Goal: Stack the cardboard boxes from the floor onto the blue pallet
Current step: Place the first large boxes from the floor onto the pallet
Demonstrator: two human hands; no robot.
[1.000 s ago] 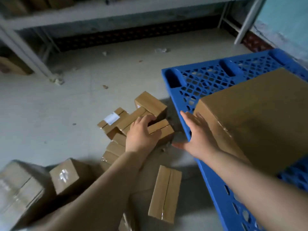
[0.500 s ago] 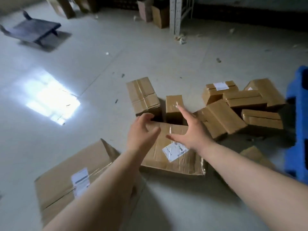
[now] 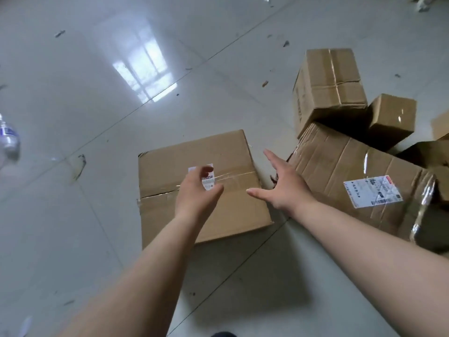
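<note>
Pale floor tiles (image 3: 73, 239) carried a flat taped box (image 3: 170, 215); left hand (image 3: 194, 193) and right hand (image 3: 285, 188) hovered above it, fingers spread, holding nothing. Gripping 2 opposite edges would likely lift it level.

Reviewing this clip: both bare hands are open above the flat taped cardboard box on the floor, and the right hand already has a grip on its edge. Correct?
Not quite. In the head view the right hand grips nothing; it hovers open, fingers spread, beside the flat taped cardboard box. The left hand is open above it.
</note>
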